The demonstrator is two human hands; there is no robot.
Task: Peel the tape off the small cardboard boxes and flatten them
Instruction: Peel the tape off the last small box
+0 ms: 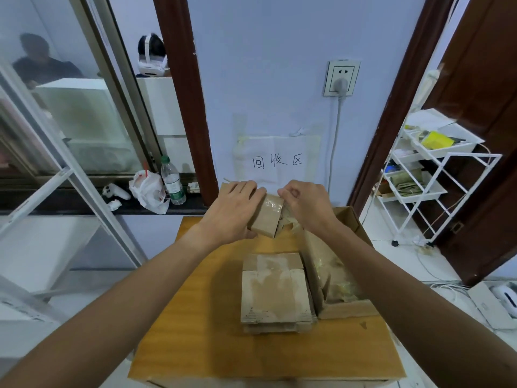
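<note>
A small cardboard box [268,218] with shiny clear tape on its top is held in the air above the far part of the wooden table [195,317]. My left hand [233,211] grips it from the left side, fingers over the top and thumb underneath. My right hand [303,204] pinches the tape at the box's right end, where a loose flap and crumpled tape hang. A stack of flattened boxes [275,292] lies in the middle of the table.
An open large cardboard box [344,264] with crumpled tape inside stands to the right of the stack. A paper sign [277,161] hangs on the wall ahead. A white rack [428,175] stands at right; a bottle [173,182] and a bag [148,191] sit on the left ledge.
</note>
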